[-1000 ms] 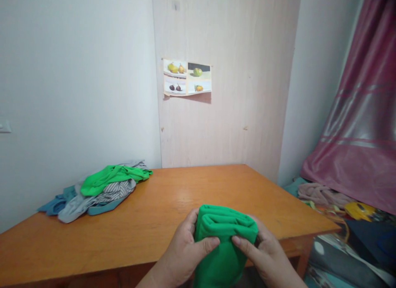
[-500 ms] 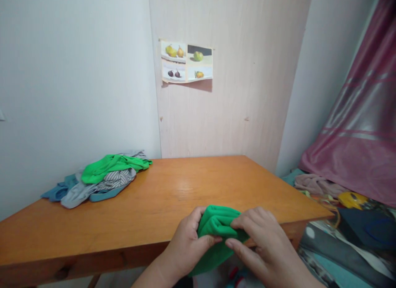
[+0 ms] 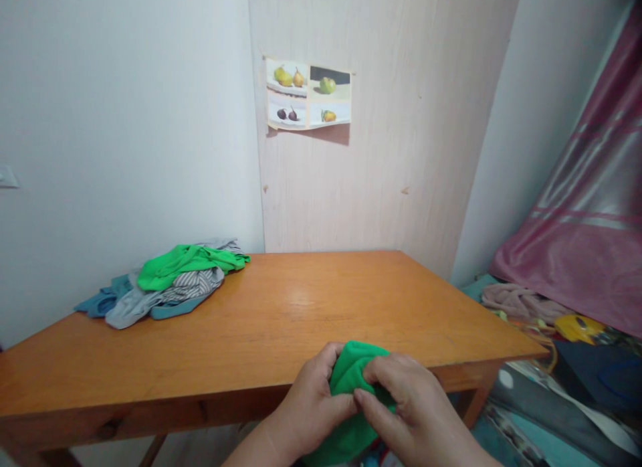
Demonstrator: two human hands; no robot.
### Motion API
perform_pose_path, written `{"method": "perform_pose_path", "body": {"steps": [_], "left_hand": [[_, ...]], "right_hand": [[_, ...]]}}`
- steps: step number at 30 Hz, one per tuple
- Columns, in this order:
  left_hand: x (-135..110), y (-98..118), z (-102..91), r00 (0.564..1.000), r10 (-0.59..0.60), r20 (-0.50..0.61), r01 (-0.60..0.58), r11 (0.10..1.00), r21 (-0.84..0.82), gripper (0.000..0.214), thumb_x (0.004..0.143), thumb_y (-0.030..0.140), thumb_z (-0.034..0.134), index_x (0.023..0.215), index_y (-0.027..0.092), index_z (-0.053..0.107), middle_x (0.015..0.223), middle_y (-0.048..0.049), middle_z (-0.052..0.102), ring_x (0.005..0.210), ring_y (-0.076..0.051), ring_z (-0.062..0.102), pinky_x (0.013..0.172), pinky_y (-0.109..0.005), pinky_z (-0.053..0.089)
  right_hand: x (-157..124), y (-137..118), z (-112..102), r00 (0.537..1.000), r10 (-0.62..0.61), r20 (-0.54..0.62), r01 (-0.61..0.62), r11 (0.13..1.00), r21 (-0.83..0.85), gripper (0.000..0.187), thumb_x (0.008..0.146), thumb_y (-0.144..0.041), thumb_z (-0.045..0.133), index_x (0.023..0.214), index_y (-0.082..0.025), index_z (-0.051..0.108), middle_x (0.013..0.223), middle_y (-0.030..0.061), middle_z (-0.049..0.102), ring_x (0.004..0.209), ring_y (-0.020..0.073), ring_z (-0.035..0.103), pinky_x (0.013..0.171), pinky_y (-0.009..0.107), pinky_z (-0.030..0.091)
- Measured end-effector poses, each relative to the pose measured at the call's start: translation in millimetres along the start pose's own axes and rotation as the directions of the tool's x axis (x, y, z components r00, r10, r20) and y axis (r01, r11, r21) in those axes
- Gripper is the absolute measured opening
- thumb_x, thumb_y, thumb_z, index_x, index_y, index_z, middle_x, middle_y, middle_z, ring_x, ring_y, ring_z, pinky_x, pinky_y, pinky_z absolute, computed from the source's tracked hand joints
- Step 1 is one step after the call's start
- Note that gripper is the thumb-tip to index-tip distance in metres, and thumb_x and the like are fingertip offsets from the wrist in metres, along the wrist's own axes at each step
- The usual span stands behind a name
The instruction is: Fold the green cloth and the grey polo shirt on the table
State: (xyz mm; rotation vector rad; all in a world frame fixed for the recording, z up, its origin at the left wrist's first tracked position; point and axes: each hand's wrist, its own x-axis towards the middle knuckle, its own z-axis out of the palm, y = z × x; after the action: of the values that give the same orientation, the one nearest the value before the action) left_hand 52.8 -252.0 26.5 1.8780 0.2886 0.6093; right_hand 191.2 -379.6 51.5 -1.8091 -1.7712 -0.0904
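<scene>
Both hands clasp a rolled bright green cloth at the near edge of the orange wooden table. My left hand wraps its left side, thumb pressed on top. My right hand covers the right side, fingers curled over the roll. Part of the green cloth hangs down below the table edge between my wrists. Most of the bundle is hidden under my fingers.
A heap of clothes, green, striped grey and blue, lies at the table's far left by the wall. A fruit picture hangs on the wooden panel. To the right are a maroon curtain and cluttered bedding.
The green roll has been squeezed smaller and drawn toward the table's near edge. My right hand has closed over its top, and the view has shifted back a little.
</scene>
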Motion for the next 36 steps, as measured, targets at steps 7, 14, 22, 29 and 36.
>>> {"method": "perform_pose_path", "body": {"steps": [7, 14, 22, 29, 36], "left_hand": [[0.1, -2.8, 0.5, 0.999, -0.041, 0.021, 0.042, 0.999, -0.016, 0.037, 0.077, 0.03, 0.076, 0.107, 0.019, 0.058, 0.098, 0.0, 0.062, 0.088, -0.018, 0.055, 0.078, -0.027, 0.044], [-1.9, -1.8, 3.6, 0.999, -0.01, 0.048, 0.011, 0.999, -0.034, 0.035, 0.083, 0.031, 0.07, 0.112, 0.018, 0.057, 0.105, -0.0031, 0.062, 0.097, -0.02, 0.056, 0.082, -0.029, 0.044], [-0.6, -4.9, 1.0, 0.997, 0.046, 0.063, -0.044, 0.999, -0.032, 0.039, 0.086, 0.034, 0.068, 0.121, 0.019, 0.057, 0.111, -0.005, 0.064, 0.101, -0.022, 0.057, 0.086, -0.032, 0.044], [0.8, -5.9, -3.6, 0.998, -0.002, 0.061, 0.009, 0.993, -0.116, 0.041, 0.084, 0.035, 0.07, 0.12, 0.018, 0.06, 0.111, -0.0054, 0.065, 0.104, -0.023, 0.058, 0.09, -0.034, 0.045], [-2.3, -5.4, -5.8, 0.995, 0.005, 0.097, 0.01, 0.987, -0.157, 0.035, 0.087, 0.03, 0.067, 0.119, 0.018, 0.061, 0.113, -0.0057, 0.066, 0.107, -0.024, 0.059, 0.093, -0.035, 0.046]], "right_hand": [[-1.7, 6.9, 6.3, 0.993, 0.099, 0.058, -0.111, 0.957, 0.266, 0.006, 0.085, -0.022, 0.056, 0.083, -0.024, 0.051, 0.072, -0.0033, 0.057, 0.067, 0.0137, 0.054, 0.06, 0.026, 0.038], [-0.9, 9.3, 13.7, 0.986, 0.166, 0.026, -0.154, 0.831, 0.535, 0.019, 0.085, -0.022, 0.054, 0.103, -0.025, 0.053, 0.092, 0.0013, 0.066, 0.087, 0.0174, 0.063, 0.075, 0.031, 0.049], [-0.7, 8.6, 10.1, 0.976, 0.194, 0.103, -0.214, 0.739, 0.639, 0.043, 0.083, -0.022, 0.057, 0.125, -0.026, 0.051, 0.097, 0.0029, 0.069, 0.095, 0.0206, 0.066, 0.08, 0.035, 0.054], [-2.1, 14.5, 7.1, 0.992, 0.124, -0.006, -0.108, 0.887, 0.448, 0.031, 0.083, -0.021, 0.061, 0.113, -0.026, 0.06, 0.111, 0.0054, 0.067, 0.105, 0.0227, 0.063, 0.092, 0.039, 0.051], [-3.4, 38.4, -3.5, 0.985, 0.168, 0.028, -0.17, 0.957, 0.234, 0.071, 0.073, -0.047, 0.079, 0.137, -0.027, 0.056, 0.135, 0.0116, 0.061, 0.123, 0.0343, 0.055, 0.104, 0.053, 0.042]]}}
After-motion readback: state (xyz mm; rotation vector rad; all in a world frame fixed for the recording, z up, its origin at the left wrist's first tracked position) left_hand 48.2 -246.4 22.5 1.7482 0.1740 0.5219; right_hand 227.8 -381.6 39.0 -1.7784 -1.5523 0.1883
